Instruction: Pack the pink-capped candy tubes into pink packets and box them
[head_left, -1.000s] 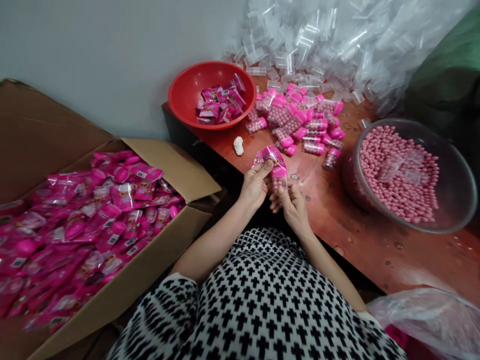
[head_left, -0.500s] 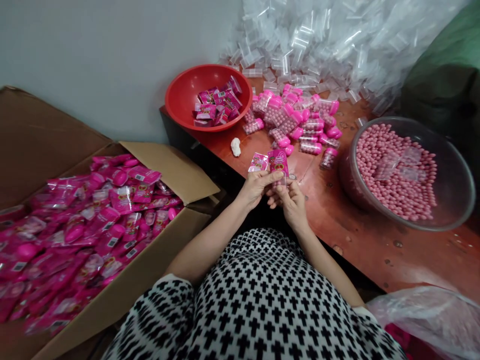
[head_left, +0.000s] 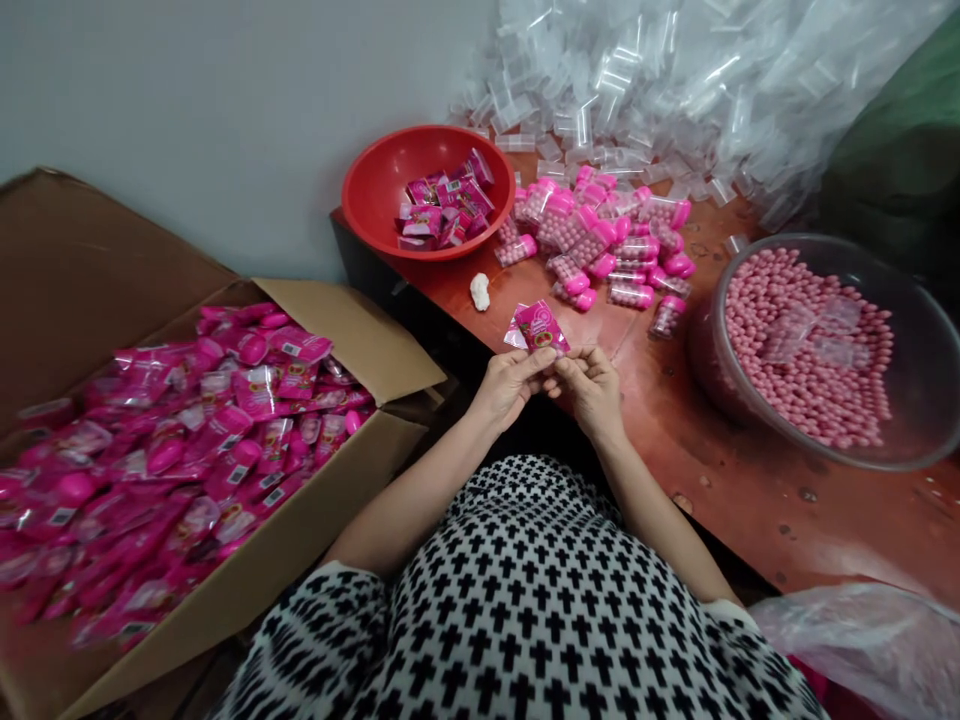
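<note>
Between my hands, near the table's front edge, is a pink printed packet (head_left: 541, 324). My left hand (head_left: 510, 385) pinches its lower edge with the thumb on top. At the packet's lower right corner, my right hand (head_left: 592, 388) is closed with thumb and fingers together. Part of another pink packet (head_left: 514, 332) shows behind the first one; I cannot tell whether it is held or lies on the table. A white lump (head_left: 479, 291) rests on the table just beyond my left hand. Farther back lies a pile of pink-capped clear tubes (head_left: 581, 230) filled with pink balls.
A red bowl (head_left: 360, 195) with pink packets stands at the back left of the table (head_left: 750, 500). To the right is a clear basin (head_left: 712, 350) of pink balls. Empty clear tubes (head_left: 615, 90) heap up behind. An open carton (head_left: 337, 490) of packed pink pouches stands at left.
The packet in my hands has tilted to the left and now covers more of the other packet. My right hand has moved slightly up. The whole view has shifted a little.
</note>
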